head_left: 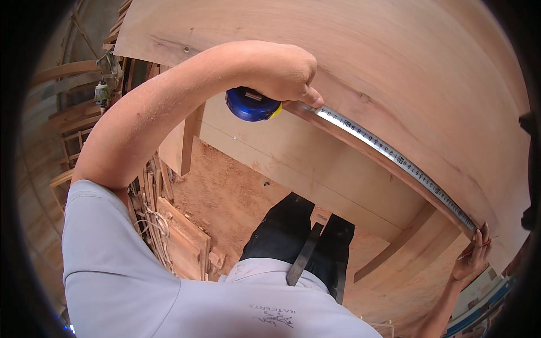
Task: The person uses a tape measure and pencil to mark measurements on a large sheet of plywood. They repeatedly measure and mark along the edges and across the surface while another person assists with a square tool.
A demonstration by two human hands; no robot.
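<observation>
My left hand (pixel 293 73) is closed around a tape measure with a blue and yellow case (pixel 251 105). Its thumb or finger presses on the silver blade (pixel 383 147) where it leaves the case. The blade lies pulled out along the near edge of a large wooden panel (pixel 406 79). At the blade's far right end, the fingers of my right hand (pixel 472 259) curl at the panel's corner. A thin red pencil (pixel 476 248) sticks out between those fingers. The tip of the blade is partly hidden by them.
Below the panel is a lower wooden board (pixel 298 169) and wooden legs (pixel 183 141). Wood strips and offcuts (pixel 183 231) are piled to the left. Sawdust covers the floor (pixel 220 174). A power tool with a green part (pixel 102 93) sits at the upper left.
</observation>
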